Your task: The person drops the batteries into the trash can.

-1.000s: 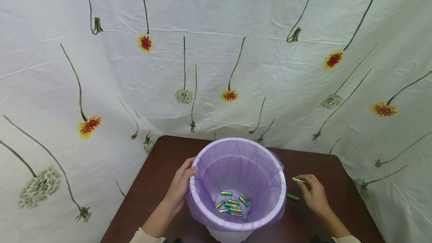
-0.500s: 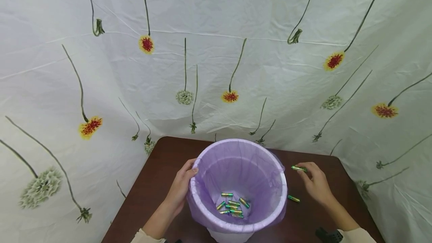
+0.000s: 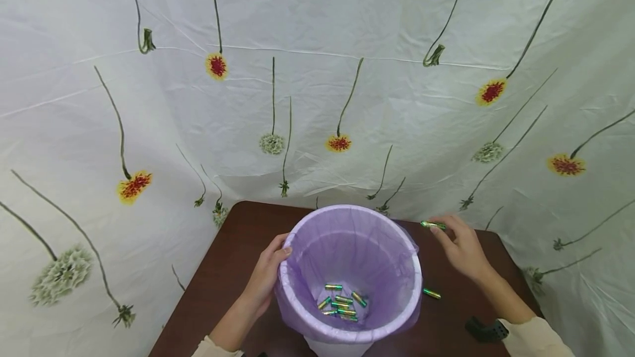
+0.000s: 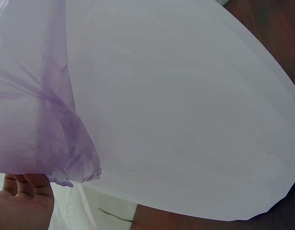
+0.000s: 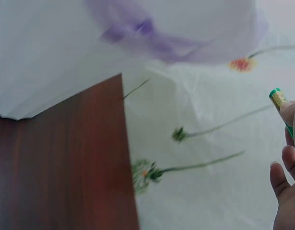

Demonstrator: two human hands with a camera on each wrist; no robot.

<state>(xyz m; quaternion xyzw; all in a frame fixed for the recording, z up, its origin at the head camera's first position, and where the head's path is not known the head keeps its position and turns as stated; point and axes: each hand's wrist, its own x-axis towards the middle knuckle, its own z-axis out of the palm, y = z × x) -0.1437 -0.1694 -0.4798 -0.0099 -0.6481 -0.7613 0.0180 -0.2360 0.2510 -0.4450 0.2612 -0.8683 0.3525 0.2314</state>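
Observation:
A white trash bin stands on the table, lined with a thin purple trash bag folded over its rim. My left hand grips the bin's left rim, thumb on top and the other fingers outside, under the bag's edge in the left wrist view. Right of the bin, my right hand pinches a green and gold battery between thumb and fingers, raised near rim height. Several similar batteries lie at the bottom of the bin. Another battery lies on the table beside the bin.
The dark brown table reaches back to a white cloth printed with flowers, which hangs behind and along both sides. A black band circles the right wrist.
My right hand has risen from close to the table, carrying the battery up and slightly left toward the bin's rim. My left hand keeps its place on the rim.

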